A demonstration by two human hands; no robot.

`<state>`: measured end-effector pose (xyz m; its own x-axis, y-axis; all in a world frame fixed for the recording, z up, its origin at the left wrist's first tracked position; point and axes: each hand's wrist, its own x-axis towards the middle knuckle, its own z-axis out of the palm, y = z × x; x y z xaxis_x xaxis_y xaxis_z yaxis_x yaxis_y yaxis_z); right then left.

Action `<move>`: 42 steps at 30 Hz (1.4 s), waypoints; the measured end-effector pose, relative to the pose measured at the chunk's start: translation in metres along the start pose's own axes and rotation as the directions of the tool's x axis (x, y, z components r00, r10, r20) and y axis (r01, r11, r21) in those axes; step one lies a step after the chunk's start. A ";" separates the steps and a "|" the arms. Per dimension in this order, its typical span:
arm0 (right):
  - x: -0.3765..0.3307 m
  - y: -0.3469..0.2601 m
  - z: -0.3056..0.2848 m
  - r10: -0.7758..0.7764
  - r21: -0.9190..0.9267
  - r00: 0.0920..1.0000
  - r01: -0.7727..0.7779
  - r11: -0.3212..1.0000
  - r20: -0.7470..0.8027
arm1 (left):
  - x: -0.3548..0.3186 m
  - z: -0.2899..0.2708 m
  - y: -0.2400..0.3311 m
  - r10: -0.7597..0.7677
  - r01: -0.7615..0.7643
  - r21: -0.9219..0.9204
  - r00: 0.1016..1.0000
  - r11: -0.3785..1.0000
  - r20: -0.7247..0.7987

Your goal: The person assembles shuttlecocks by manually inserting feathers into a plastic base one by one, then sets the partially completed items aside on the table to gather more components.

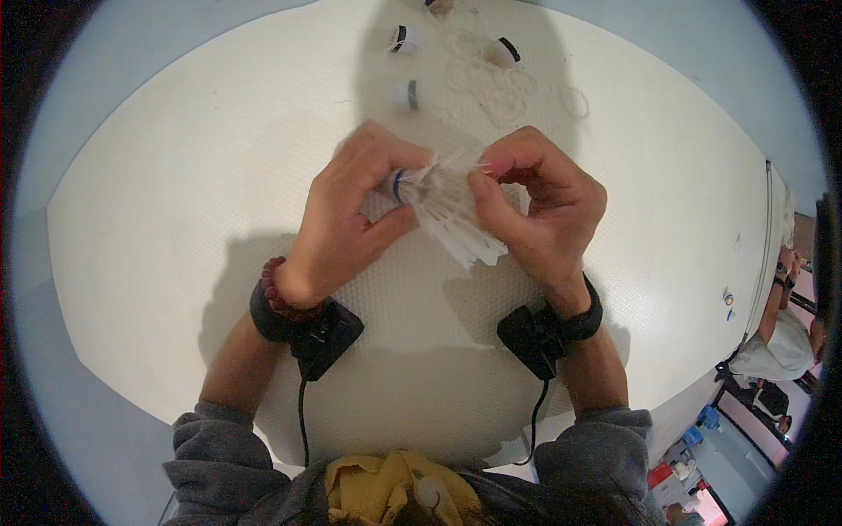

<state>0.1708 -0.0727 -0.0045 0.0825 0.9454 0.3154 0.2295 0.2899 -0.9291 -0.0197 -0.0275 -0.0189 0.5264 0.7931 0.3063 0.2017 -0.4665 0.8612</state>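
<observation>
Over the middle of the table I hold a white feather shuttlecock [456, 206], lying sideways with its feathers fanned to the right. My left hand [346, 215] is closed around its blue-banded base, thumb below and fingers above. At the feathers, my right hand [544, 197] has its thumb and forefinger pinched together on the upper edge. Whether a fine thread is also in that pinch is too small to tell. Beyond my hands lie several short white pieces with dark bands, one of them a white cap-like piece [407, 95], and a loose heap of off-white string [495, 92].
The white textured table [175, 175] curves round me. A single string loop [574, 103] lies right of the heap. Small blue-and-white bits [729, 302] sit near the right edge. Black devices with cables are strapped to both wrists. Another person [776, 346] is off to the right.
</observation>
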 end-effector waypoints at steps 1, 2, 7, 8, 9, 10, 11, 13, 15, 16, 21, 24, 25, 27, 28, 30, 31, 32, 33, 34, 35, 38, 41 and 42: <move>0.000 -0.001 0.002 -0.002 -0.001 1.000 0.002 1.000 0.001 | 0.000 -0.001 0.000 0.002 -0.002 0.000 1.000 1.000 -0.002; 0.000 -0.001 0.005 0.020 0.043 0.998 -0.017 0.999 -0.059 | 0.001 -0.002 0.000 0.011 -0.011 0.003 1.000 1.000 -0.001; 0.004 -0.001 0.011 -0.008 0.051 0.991 0.015 0.999 -0.133 | 0.004 -0.008 0.000 0.015 -0.015 0.032 1.000 0.999 0.010; 0.006 0.000 0.011 -0.043 0.043 0.991 0.048 0.998 -0.125 | 0.005 -0.010 0.001 0.005 -0.005 0.022 1.000 1.000 0.012; 0.008 0.000 0.011 -0.077 0.036 0.990 0.082 0.996 -0.116 | 0.007 -0.011 0.002 -0.005 0.005 0.013 1.000 1.000 0.015; 0.005 0.002 0.007 -0.077 0.037 0.991 0.082 0.996 -0.112 | 0.006 -0.007 0.003 -0.007 0.007 0.013 1.000 1.000 0.011; 0.002 0.004 0.003 -0.030 0.054 0.996 0.035 0.998 -0.085 | 0.004 -0.003 0.003 0.017 -0.017 0.010 1.000 1.000 0.019; -0.001 0.006 -0.002 0.017 0.065 0.998 -0.013 0.998 -0.063 | 0.003 0.001 0.003 0.044 -0.044 0.000 0.999 0.999 0.032; -0.001 0.007 -0.003 0.195 0.198 0.981 -0.193 0.961 0.010 | 0.004 0.003 0.003 0.134 -0.137 0.070 0.990 0.988 0.045; 0.000 0.008 -0.003 0.196 0.198 0.981 -0.194 0.961 0.008 | 0.003 0.003 0.005 0.134 -0.137 0.070 0.990 0.988 0.047; 0.004 0.006 -0.005 -0.011 -0.078 0.991 0.022 0.997 0.131 | 0.000 0.003 0.007 -0.004 0.010 -0.037 0.987 0.999 0.163; 0.005 0.008 -0.008 -0.144 -0.123 0.981 0.160 0.979 0.133 | 0.000 0.003 0.011 -0.001 -0.017 0.106 0.986 0.994 0.168; 0.004 0.008 -0.008 -0.144 -0.124 0.981 0.161 0.979 0.133 | 0.000 0.002 0.011 0.001 -0.019 0.105 0.986 0.994 0.168; 0.001 0.011 -0.009 0.048 0.136 0.996 -0.058 0.989 0.075 | -0.001 0.002 0.011 -0.011 -0.008 0.096 0.981 0.995 0.192; 0.001 0.009 -0.009 0.047 0.137 0.996 -0.057 0.989 0.076 | -0.001 0.003 0.011 -0.012 -0.007 0.098 0.981 0.995 0.191; 0.001 0.006 -0.009 0.186 0.260 0.979 -0.201 0.944 0.082 | -0.002 0.005 0.011 -0.006 0.004 0.011 0.991 1.000 0.137; 0.001 0.006 -0.008 0.186 0.260 0.979 -0.201 0.945 0.080 | -0.002 0.005 0.010 -0.005 0.003 0.011 0.990 1.000 0.138; 0.000 0.006 -0.008 0.181 0.267 0.981 -0.194 0.944 0.075 | -0.002 0.004 0.009 -0.007 0.007 0.003 0.988 1.000 0.156; 0.000 0.006 -0.008 0.176 0.274 0.982 -0.188 0.943 0.070 | -0.002 0.003 0.008 -0.010 0.011 -0.005 0.985 1.000 0.173; 0.000 0.007 -0.009 0.176 0.274 0.982 -0.188 0.943 0.069 | -0.001 0.002 0.009 -0.009 0.010 -0.005 0.985 1.000 0.174; 0.000 0.008 -0.010 0.134 0.291 0.991 -0.120 0.949 -0.028 | 0.001 0.000 0.012 -0.044 0.039 0.029 0.984 0.999 0.173; 0.006 0.014 -0.024 0.091 0.305 0.986 -0.044 0.951 -0.142 | 0.003 0.001 0.013 -0.061 0.050 0.071 0.986 0.996 0.157; 0.006 0.020 -0.026 0.152 0.390 0.982 -0.096 0.916 -0.115 | 0.000 0.002 0.014 -0.064 0.061 0.029 0.993 0.998 0.102; 0.005 0.022 -0.025 0.209 0.461 0.976 -0.157 0.873 -0.064 | -0.002 0.002 0.014 -0.085 0.087 -0.028 0.995 0.996 0.060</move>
<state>0.2009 -0.0656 -0.0182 0.1903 0.9737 0.1254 -0.2596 0.1731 -0.9501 -0.0160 -0.0363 -0.0079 0.5560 0.8051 0.2068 0.2237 -0.3846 0.8956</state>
